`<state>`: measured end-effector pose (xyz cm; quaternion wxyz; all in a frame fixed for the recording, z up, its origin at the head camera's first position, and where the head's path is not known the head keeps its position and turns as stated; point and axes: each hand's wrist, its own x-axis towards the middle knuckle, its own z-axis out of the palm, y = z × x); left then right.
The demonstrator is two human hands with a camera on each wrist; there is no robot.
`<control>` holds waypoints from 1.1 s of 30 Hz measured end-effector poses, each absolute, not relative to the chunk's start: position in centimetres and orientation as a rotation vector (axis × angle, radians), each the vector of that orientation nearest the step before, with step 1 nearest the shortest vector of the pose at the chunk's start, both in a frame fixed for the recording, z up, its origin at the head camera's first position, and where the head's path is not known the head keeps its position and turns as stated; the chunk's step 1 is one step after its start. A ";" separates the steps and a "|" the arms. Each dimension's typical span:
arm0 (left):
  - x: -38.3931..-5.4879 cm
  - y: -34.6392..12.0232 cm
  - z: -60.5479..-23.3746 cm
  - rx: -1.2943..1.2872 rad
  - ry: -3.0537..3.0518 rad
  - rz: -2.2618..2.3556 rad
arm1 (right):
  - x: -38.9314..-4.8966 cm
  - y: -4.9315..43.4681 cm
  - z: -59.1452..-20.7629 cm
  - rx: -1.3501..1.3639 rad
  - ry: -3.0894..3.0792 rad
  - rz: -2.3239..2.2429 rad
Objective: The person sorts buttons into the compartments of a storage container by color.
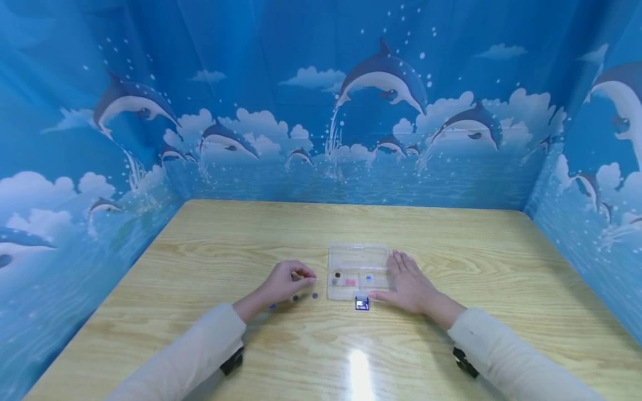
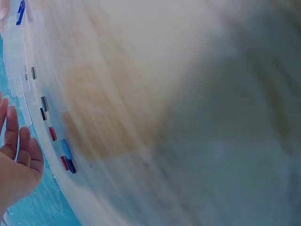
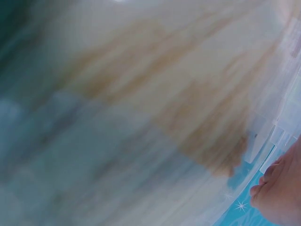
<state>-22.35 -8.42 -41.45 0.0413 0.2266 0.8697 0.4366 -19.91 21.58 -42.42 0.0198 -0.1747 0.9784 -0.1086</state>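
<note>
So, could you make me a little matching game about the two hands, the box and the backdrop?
Column one:
1. left hand
2. right hand
3. box
4. backdrop

Column two:
A. see-through, with small coloured pieces inside
B. printed with dolphins
C. at the right edge of the box, fingers extended
D. left of the box, near small discs on the table

Pairs: 1-D, 2-C, 3-A, 4-B

Head camera looks forward and down from above the worktop; both wrist cameras sit low and close, tilted, with left hand and right hand at frame edge; head and left-wrist views share the clear case
</note>
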 end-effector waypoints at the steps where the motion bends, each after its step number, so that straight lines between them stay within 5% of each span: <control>1: -22.3 -8.6 -41.5 0.715 2.662 1.336 | -19.9 21.6 -42.4 -0.543 3.036 -0.335; 33: -20.9 -13.5 -42.5 0.818 2.677 1.278 | -20.1 21.6 -42.5 -0.562 3.040 -0.327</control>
